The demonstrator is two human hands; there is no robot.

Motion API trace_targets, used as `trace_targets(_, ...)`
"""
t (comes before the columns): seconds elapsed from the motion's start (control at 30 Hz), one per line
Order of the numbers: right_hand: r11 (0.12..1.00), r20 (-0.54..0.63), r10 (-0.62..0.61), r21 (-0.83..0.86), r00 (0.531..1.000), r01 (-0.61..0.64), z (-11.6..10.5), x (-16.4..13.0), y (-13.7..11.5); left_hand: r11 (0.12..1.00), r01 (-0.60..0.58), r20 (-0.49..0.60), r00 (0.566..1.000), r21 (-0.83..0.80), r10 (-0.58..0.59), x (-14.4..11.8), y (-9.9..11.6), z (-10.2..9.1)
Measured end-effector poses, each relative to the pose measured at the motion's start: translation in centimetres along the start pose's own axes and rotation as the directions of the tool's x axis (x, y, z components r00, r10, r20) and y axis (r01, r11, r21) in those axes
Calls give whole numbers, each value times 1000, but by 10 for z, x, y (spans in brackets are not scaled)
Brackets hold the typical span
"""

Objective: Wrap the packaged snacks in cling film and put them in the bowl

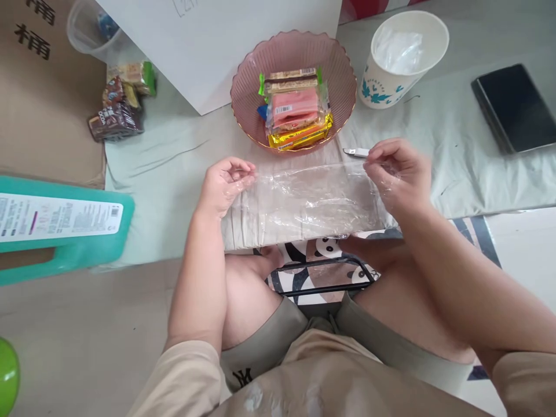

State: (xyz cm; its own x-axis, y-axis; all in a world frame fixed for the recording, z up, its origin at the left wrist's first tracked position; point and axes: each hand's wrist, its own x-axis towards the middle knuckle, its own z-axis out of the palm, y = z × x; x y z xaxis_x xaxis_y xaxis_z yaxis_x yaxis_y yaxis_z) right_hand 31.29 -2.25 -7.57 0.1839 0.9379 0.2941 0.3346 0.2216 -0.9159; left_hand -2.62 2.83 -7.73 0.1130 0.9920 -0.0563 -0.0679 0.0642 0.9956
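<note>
A clear plastic bag point(308, 197) is stretched flat between both hands over the near edge of a low table. My left hand point(226, 185) pinches its left top corner. My right hand point(397, 174) pinches the right top corner. Just beyond the bag stands a pink ribbed bowl point(247, 87) holding several wrapped snack packets point(295, 110) in green, pink and yellow wrappers. A small white object point(355, 152) lies on the cloth beside my right fingers.
A white paper cup point(403, 55) lined with plastic stands at the back right, a black tablet point(515, 104) further right. More snack packets point(121, 104) lie at the back left by a cardboard box point(43, 92). A teal stool point(65, 226) is at left.
</note>
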Motion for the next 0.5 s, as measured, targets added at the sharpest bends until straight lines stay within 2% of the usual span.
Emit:
trace_targets(0.17,995,31,-51,82,998,48,-3,0,-4,991,-47,-31,999,-127,43,-3,5,-3)
trace_targets(0.3,997,111,72,17,991,-75,-5,1,-7,992,-20,-74,997,-128,11,-1,4,-3)
trace_targets(0.4,1000,71,27,-2,997,-27,-4,2,-4,989,-49,-121,992,-142,32,2,2,-3)
trace_targets(0.5,996,107,68,58,992,-74,-5,1,1,980,-86,-134,989,-181,63,3,3,-3)
